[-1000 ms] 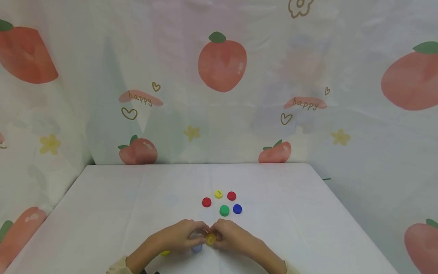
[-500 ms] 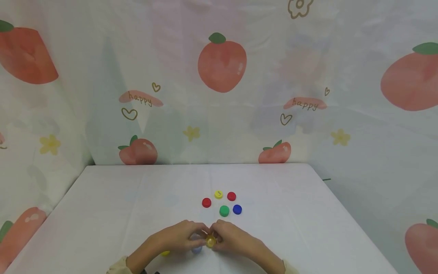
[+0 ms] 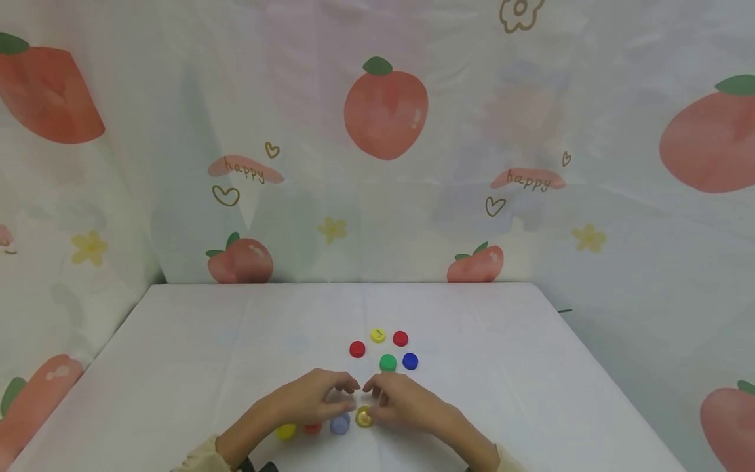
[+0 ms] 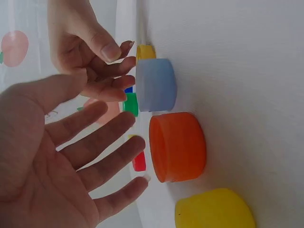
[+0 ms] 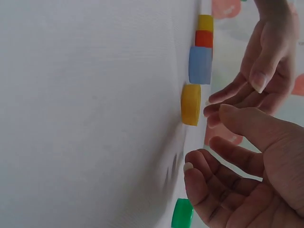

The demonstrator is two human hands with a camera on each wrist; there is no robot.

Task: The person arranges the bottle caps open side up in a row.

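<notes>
Four-colour plastic bottle caps form a row on the table under my hands: a yellow cap, an orange-red cap, a light blue cap and a golden-yellow cap. The orange-red one shows its hollow side up in the left wrist view. My left hand hovers above the row, fingers spread and holding nothing. Opposite it, my right hand hangs with loosely bent fingers, just right of the golden-yellow cap. A small gap separates the two hands' fingertips.
Farther back on the white table lie more caps: a red cap, a yellow cap, a second red cap, a green cap and a blue cap. A fruit-print curtain hangs behind.
Both hands have let go of the golden-yellow cap, which now sits on the table. Their fingers have lifted and drawn apart, and the orange-red cap has come into sight.
</notes>
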